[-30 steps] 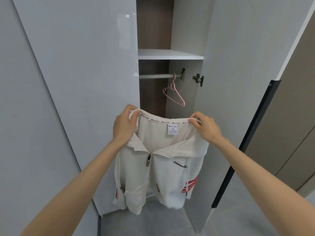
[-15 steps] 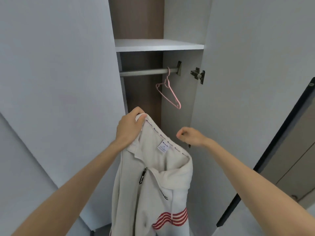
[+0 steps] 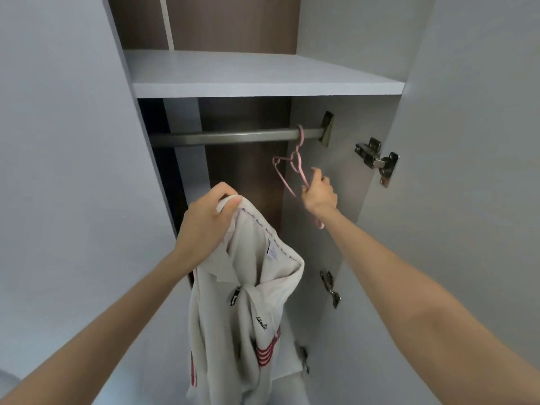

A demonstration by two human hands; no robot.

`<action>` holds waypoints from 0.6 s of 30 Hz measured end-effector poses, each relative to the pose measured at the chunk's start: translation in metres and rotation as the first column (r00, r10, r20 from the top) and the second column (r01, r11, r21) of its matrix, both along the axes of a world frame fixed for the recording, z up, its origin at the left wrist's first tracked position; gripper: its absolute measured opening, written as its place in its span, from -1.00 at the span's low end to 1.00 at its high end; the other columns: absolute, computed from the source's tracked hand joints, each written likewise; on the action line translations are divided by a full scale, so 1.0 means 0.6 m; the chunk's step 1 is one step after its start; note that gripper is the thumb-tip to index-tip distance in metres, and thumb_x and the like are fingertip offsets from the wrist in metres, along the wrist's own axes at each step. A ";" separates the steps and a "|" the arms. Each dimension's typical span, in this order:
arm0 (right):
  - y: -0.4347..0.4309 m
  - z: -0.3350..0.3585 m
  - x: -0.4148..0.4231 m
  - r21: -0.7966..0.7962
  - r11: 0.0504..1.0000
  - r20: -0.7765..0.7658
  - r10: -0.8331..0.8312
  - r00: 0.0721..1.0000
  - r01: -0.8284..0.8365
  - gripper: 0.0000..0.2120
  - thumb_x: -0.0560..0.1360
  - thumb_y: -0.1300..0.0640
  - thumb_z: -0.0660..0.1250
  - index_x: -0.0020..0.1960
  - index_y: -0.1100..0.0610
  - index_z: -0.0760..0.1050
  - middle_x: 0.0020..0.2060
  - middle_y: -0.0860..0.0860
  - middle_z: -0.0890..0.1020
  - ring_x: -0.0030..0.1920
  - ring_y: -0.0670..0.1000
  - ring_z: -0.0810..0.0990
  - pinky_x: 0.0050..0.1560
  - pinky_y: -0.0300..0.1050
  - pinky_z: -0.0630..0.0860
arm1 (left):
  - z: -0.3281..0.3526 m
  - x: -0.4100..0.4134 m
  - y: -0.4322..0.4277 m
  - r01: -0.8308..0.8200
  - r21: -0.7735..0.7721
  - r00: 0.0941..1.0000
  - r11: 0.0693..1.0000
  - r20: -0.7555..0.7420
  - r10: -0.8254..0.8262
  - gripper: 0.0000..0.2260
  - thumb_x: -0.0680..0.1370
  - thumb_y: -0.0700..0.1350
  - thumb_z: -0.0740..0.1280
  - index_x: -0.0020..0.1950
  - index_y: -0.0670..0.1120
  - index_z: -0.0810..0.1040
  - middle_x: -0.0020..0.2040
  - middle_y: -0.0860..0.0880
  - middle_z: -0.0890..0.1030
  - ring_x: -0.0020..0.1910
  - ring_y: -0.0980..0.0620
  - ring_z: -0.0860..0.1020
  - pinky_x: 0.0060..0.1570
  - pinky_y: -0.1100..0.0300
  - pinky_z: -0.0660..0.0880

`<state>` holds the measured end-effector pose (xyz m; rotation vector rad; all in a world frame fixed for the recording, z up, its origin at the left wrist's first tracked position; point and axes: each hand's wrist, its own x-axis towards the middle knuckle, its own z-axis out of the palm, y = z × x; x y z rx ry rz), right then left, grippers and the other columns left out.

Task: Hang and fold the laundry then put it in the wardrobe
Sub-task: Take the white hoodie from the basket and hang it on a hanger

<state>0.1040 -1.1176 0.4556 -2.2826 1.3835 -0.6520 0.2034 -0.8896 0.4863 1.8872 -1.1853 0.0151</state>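
A white zip jacket (image 3: 251, 305) with red stripes hangs limp in front of the open wardrobe. My left hand (image 3: 204, 220) is shut on its collar at one end and holds it up. A pink wire hanger (image 3: 293, 171) hangs from the metal rail (image 3: 228, 136) near the rail's right end. My right hand (image 3: 320, 192) has reached into the wardrobe and its fingers are closed around the hanger's lower arm. The hanger's hook still sits over the rail.
A white shelf (image 3: 263, 77) lies just above the rail. The left door (image 3: 67, 171) and the right door (image 3: 467, 171) stand open on either side, with metal hinges (image 3: 377, 159) on the right panel. The wardrobe's back wall is brown.
My right hand let go of the jacket collar and went up to the pink hanger, closing on it. The jacket now hangs from my left hand alone. The view moved closer to the wardrobe.
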 end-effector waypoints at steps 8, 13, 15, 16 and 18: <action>-0.075 -0.013 0.058 0.091 0.995 0.170 0.020 0.985 -0.036 -0.68 0.63 0.11 0.09 0.37 0.06 0.25 0.04 0.17 0.61 0.02 0.24 0.57 -0.08 0.03 0.46 | 0.003 0.028 -0.066 0.014 -0.029 1.000 0.999 -0.018 -0.015 -0.88 0.60 -0.05 0.21 -0.08 -0.04 0.48 -0.17 0.09 0.57 -0.17 0.20 0.52 -0.28 0.49 0.37; -0.086 -0.011 0.055 0.030 0.999 0.189 0.019 0.982 -0.026 -0.73 0.65 0.08 0.03 0.29 0.06 0.37 -0.14 0.14 0.58 -0.12 0.19 0.55 -0.20 -0.08 0.35 | -0.001 0.031 -0.084 0.017 -0.037 1.000 0.999 -0.012 -0.017 -0.89 0.60 -0.04 0.21 -0.07 -0.02 0.48 -0.17 0.09 0.57 -0.17 0.20 0.53 -0.26 0.46 0.36; -0.084 -0.013 0.049 0.035 0.999 0.204 0.012 0.979 -0.020 -0.72 0.65 0.08 0.02 0.30 0.06 0.37 -0.13 0.16 0.59 -0.14 0.18 0.54 -0.21 -0.08 0.36 | -0.004 0.029 -0.087 0.010 -0.038 1.000 0.999 -0.004 -0.010 -0.88 0.61 -0.04 0.21 -0.06 -0.03 0.48 -0.16 0.08 0.57 -0.17 0.18 0.53 -0.23 0.40 0.38; -0.082 -0.013 0.045 0.036 0.999 0.211 0.011 0.977 -0.019 -0.72 0.66 0.09 0.02 0.31 0.07 0.36 -0.14 0.16 0.59 -0.16 0.17 0.54 -0.22 -0.08 0.37 | -0.005 0.027 -0.086 0.005 -0.039 1.000 0.999 -0.002 -0.005 -0.88 0.61 -0.04 0.20 -0.07 -0.03 0.48 -0.16 0.08 0.57 -0.16 0.18 0.53 -0.22 0.37 0.39; -0.075 -0.009 0.034 0.037 0.999 0.226 0.015 0.974 -0.024 -0.71 0.66 0.10 0.01 0.32 0.07 0.36 -0.12 0.17 0.59 -0.15 0.17 0.53 -0.21 -0.07 0.37 | -0.007 0.021 -0.083 -0.002 -0.039 1.000 0.999 0.000 0.002 -0.88 0.61 -0.04 0.20 -0.08 -0.02 0.48 -0.17 0.09 0.57 -0.16 0.18 0.53 -0.20 0.33 0.41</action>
